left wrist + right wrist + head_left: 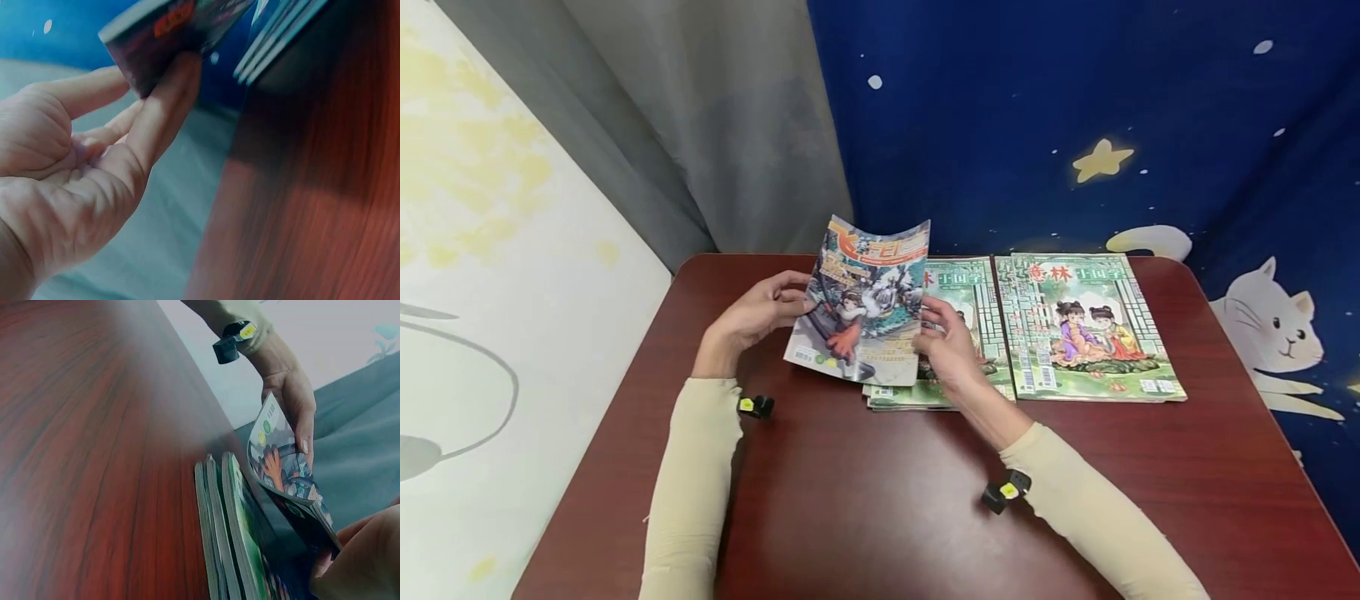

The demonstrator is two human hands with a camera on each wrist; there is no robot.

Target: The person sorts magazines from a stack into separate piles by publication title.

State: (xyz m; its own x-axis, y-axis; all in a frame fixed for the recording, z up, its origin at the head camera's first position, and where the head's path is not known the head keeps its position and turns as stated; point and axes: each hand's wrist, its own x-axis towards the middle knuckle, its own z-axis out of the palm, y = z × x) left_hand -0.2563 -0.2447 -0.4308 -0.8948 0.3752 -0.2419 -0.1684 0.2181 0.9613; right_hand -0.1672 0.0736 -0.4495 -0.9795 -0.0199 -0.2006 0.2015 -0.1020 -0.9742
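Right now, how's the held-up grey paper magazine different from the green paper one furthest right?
The grey paper magazine is curved, held by the left hand and right hand; the green paper magazine lies flat, untouched. The grey one's cover shows a painted red hand; the green one's, two children. Both have printed covers.
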